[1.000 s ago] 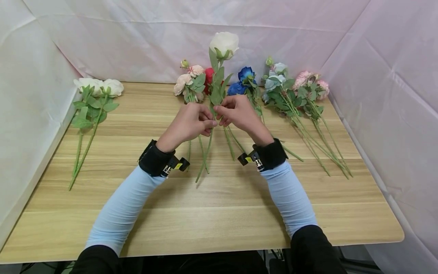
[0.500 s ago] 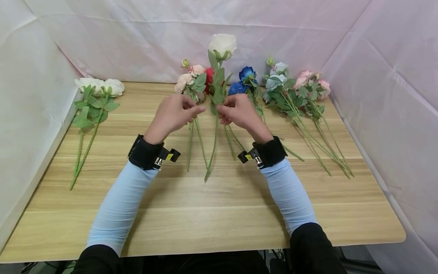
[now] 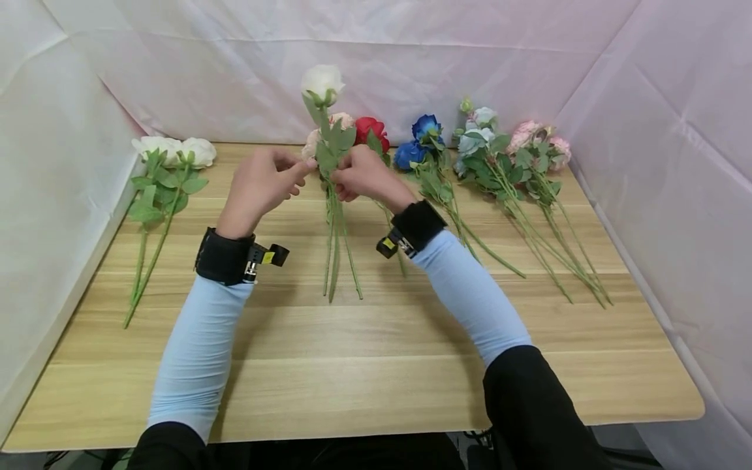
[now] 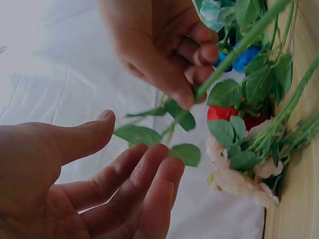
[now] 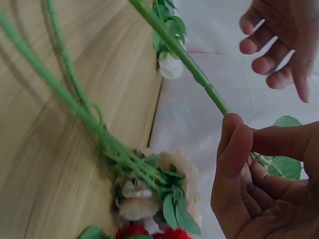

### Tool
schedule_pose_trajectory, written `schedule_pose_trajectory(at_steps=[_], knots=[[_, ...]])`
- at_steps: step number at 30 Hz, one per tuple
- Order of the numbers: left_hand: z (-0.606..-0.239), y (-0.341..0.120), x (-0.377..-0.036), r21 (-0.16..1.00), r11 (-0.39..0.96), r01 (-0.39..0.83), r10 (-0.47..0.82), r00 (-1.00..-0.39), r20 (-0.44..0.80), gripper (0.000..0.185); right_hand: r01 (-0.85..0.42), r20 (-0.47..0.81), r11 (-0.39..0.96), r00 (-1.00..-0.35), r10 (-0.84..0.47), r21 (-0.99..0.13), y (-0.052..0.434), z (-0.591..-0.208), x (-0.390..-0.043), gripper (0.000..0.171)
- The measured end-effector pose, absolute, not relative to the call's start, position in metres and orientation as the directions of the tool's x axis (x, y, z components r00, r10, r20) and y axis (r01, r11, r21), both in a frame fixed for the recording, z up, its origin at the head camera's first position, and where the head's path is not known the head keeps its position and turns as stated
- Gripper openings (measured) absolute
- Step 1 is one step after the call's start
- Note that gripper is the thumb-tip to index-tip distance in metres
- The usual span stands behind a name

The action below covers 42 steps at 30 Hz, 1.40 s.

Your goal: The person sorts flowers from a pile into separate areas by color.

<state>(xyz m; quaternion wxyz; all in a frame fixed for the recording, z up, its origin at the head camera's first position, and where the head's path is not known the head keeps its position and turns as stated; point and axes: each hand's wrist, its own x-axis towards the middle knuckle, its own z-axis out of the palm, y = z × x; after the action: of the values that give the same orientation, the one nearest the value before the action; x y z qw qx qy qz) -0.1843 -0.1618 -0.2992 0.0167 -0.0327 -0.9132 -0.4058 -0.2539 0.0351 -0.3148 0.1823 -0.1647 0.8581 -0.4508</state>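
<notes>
A tall artificial white rose (image 3: 323,81) stands upright, its green stem (image 5: 187,62) pinched between the thumb and fingers of my right hand (image 3: 367,175). Close by on the left, my left hand (image 3: 261,183) has its fingers loosely bent and parted. The left wrist view shows a gap between that thumb and the fingers (image 4: 137,184), with the rose's leaves (image 4: 187,154) just beyond. Behind the held rose lie peach flowers (image 4: 239,174), partly covered by its leaves in the head view. A red flower (image 3: 371,130) lies right of them.
Two white roses (image 3: 176,150) lie at the left of the wooden table (image 3: 364,385). Blue flowers (image 3: 418,143), pale blue flowers (image 3: 474,140) and pink flowers (image 3: 537,142) lie along the back right, stems toward the front. White cloth (image 3: 235,78) hangs behind and at the sides.
My left hand has let go of the white rose's stem and drawn away leftward. My right hand has carried the rose left, from before the red flower to before the peach flowers.
</notes>
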Motion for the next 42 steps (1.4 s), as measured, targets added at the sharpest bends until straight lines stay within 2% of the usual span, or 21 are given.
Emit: schedule_pose_trajectory(at_steps=[4,13,17,20,23,28,35,42], knots=[[-0.297,-0.170,-0.183,0.758,0.650,0.060,0.011,-0.998,0.069,0.050,-0.138,-0.179,0.551,-0.858,-0.482,-0.823,0.009,-0.315,-0.265,0.044],[-0.295,-0.179,-0.186,0.751,0.655,0.079,-0.019,-0.992,0.122,0.052,-0.165,-0.182,0.585,-0.854,-0.488,-0.794,-0.032,-0.323,-0.277,0.035],[-0.295,-0.180,-0.186,0.740,0.667,0.089,-0.027,-0.989,0.143,0.051,-0.138,-0.168,0.531,-0.856,-0.488,-0.836,-0.040,-0.331,-0.283,0.028],[-0.295,-0.180,-0.186,0.717,0.690,0.098,-0.026,-0.987,0.160,0.049,-0.113,-0.167,0.501,-0.861,-0.481,-0.858,-0.048,-0.339,-0.286,0.030],[-0.296,-0.179,-0.187,0.698,0.708,0.105,-0.019,-0.986,0.168,0.048,-0.071,-0.195,0.507,-0.870,-0.453,-0.859,-0.056,-0.346,-0.290,0.033],[-0.297,-0.178,-0.187,0.695,0.711,0.105,-0.022,-0.985,0.172,0.048,-0.030,-0.241,0.527,-0.866,-0.438,-0.850,-0.067,-0.357,-0.295,0.026],[-0.296,-0.177,-0.188,0.706,0.705,0.073,-0.030,-0.991,0.133,0.055,-0.056,-0.261,0.606,-0.868,-0.422,-0.794,-0.076,-0.373,-0.306,0.024],[-0.295,-0.178,-0.188,0.706,0.706,0.058,-0.022,-0.994,0.104,0.060,-0.146,-0.253,0.738,-0.881,-0.400,-0.658,-0.084,-0.380,-0.307,0.029]])
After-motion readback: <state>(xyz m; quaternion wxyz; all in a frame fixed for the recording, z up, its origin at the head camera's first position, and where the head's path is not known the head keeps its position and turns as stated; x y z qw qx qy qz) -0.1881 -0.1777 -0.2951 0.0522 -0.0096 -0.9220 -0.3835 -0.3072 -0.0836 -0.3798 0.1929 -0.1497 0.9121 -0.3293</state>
